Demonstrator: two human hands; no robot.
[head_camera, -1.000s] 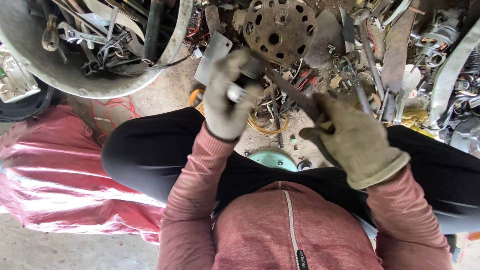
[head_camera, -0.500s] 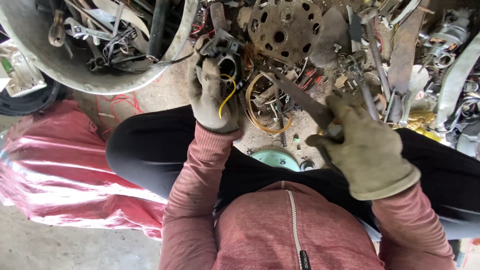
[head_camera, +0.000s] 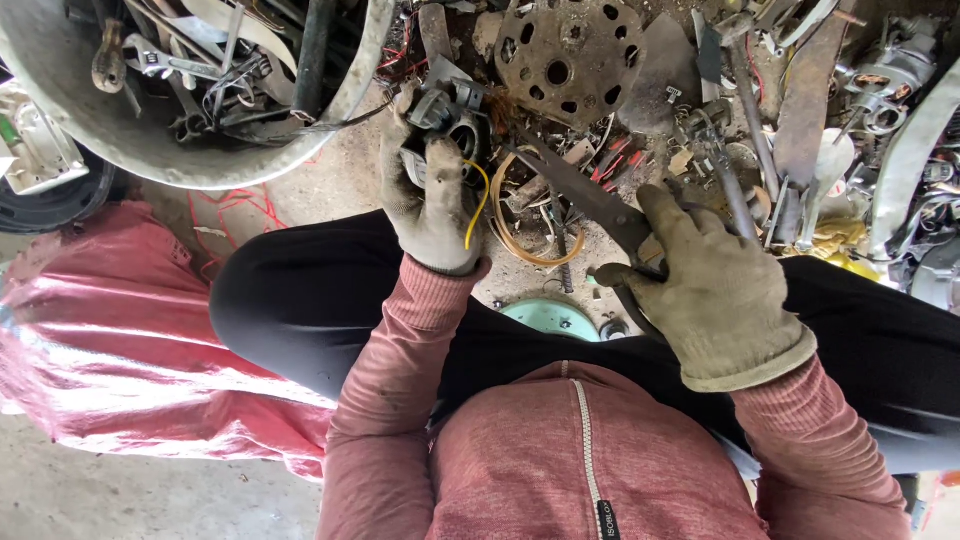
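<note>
The small motor part (head_camera: 447, 118) with a yellow wire has moved up from the lap, gripped in the left hand (head_camera: 432, 200); the right hand (head_camera: 715, 290) clenches the shears (head_camera: 585, 195), whose blades now point at it.

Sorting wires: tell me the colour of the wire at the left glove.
Yellow wire, seen from the head view.

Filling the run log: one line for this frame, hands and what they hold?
left hand: grips small motor part with yellow wire | right hand: holds large shears, blades toward part | around: scrap metal pile, bucket
</note>
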